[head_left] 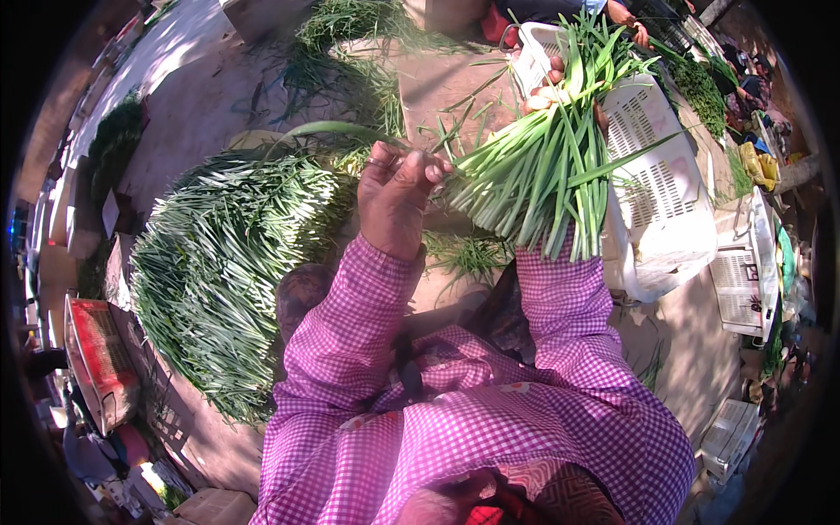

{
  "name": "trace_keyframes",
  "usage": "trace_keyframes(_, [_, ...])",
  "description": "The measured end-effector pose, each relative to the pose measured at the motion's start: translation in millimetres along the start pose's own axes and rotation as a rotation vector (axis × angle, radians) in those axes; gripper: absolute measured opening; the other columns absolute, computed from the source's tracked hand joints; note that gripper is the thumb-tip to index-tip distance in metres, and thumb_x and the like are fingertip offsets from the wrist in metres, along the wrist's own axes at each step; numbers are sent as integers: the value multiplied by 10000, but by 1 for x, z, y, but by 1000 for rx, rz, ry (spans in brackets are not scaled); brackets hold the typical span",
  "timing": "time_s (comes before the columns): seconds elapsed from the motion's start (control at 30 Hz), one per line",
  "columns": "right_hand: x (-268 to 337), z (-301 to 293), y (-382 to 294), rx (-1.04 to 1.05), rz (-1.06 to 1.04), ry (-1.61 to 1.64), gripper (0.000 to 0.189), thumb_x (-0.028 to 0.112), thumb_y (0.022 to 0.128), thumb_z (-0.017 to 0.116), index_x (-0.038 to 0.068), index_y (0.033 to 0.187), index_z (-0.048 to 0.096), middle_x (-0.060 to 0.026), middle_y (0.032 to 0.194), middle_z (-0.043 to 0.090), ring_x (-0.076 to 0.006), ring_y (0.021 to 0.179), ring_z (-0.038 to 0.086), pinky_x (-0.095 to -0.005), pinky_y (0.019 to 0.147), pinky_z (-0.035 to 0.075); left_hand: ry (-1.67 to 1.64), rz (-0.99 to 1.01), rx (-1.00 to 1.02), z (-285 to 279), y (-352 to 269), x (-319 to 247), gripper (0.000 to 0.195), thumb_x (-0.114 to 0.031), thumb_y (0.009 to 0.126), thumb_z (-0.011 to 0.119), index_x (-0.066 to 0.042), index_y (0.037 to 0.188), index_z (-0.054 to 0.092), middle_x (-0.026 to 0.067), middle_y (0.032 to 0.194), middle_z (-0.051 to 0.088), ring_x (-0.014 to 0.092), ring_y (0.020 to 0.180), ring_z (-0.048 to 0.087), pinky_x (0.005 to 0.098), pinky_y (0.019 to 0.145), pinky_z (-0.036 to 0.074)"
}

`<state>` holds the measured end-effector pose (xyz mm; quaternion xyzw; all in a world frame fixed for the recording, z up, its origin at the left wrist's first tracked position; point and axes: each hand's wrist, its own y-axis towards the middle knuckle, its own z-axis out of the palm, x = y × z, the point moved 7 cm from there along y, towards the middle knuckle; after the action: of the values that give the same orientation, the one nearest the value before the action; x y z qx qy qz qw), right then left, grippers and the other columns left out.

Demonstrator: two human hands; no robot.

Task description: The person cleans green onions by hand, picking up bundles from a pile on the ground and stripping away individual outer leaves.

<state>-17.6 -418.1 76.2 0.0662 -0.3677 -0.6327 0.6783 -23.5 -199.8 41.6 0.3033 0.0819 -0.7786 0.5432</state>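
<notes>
My left hand (401, 197) is raised in the middle, thumb and fingertips pinched on a long green leaf (335, 129) that arches out to the left. To its right, my right hand (550, 82) grips a thick bunch of long flat-leaved greens (535, 174), like Chinese chives. Its fingers show around the upper part of the bunch, while the palm and wrist are hidden beneath. The pale cut ends fan toward the lower left, and some leaves hang over my checked sleeve. A large heap of similar greens (223, 282) lies at the left, stacked in neat layers.
A white plastic crate (663, 197) stands at the right, near my right forearm. Loose leaves (367, 85) litter the boards and ground ahead. Another person's hands (627, 20) are at the top right. A red crate (102, 354) lies far left; more white crates (745, 269) stand far right.
</notes>
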Motion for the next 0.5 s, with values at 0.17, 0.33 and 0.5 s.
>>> trace_keyframes(0.17, [25, -29, -8, -59, 72, -3, 444, 265, 852, 611, 108, 1250, 489, -16, 1110, 512, -190, 922, 506, -364, 833, 402, -24, -67, -96, -9, 1, -3, 103, -32, 870, 541, -83, 866, 451, 44, 710, 511, 164, 690, 521, 332, 709, 479])
trace_keyframes(0.33, [43, -27, -13, -1, -89, -161, 450, 274, 889, 484, 5, 1249, 451, -64, 1078, 582, -157, 910, 539, -304, 851, 430, -103, -22, -109, -16, 5, -12, 81, -32, 869, 519, -81, 854, 457, 32, 687, 480, 163, 653, 488, 326, 629, 460])
trace_keyframes(0.5, [37, -23, -7, -15, -177, -138, 449, 275, 895, 480, 5, 1252, 446, -78, 1095, 575, -172, 919, 547, -322, 851, 440, -210, -60, -92, -35, 6, -21, 72, -94, 854, 532, -113, 837, 465, -17, 776, 444, 161, 741, 462, 264, 610, 463])
